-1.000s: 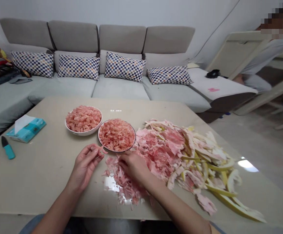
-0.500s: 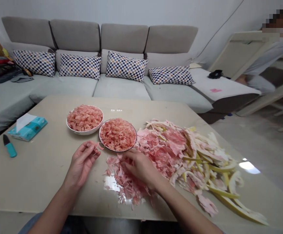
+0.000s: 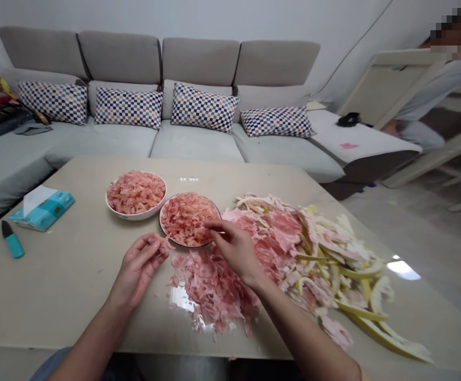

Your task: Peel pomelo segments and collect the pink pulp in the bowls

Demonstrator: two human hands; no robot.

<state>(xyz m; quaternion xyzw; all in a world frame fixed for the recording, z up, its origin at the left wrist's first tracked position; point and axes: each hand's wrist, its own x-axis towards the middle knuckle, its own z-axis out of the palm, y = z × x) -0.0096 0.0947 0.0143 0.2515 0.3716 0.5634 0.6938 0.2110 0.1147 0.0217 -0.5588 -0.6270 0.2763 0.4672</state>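
Note:
My left hand point(image 3: 141, 267) is closed in a pinch on a small piece of pink pomelo point(image 3: 167, 244), held just above the table in front of the bowls. Over the right edge of the dark-rimmed bowl point(image 3: 173, 243), my right hand point(image 3: 236, 248) has thumb and fingers drawn together at the heaped pomelo flesh point(image 3: 190, 217). Whatever sits between those fingertips is too small to make out. Beneath my right hand lies a spread of torn pink membrane point(image 3: 214, 296). A white bowl point(image 3: 137, 216), also heaped with flesh, stands behind and to the left.
Thick yellow-green peel strips point(image 3: 361, 312) and pith cover the table's right side. On the left lie a blue tissue pack point(image 3: 47, 209) and a teal-handled knife point(image 3: 13, 243). A grey sofa point(image 3: 194, 140) runs behind the table point(image 3: 63, 286); another person point(image 3: 432, 100) sits at far right.
My right hand has lifted from the torn membrane and moved up to the edge of the dark-rimmed bowl. My left hand stays in nearly the same place, still pinching its piece.

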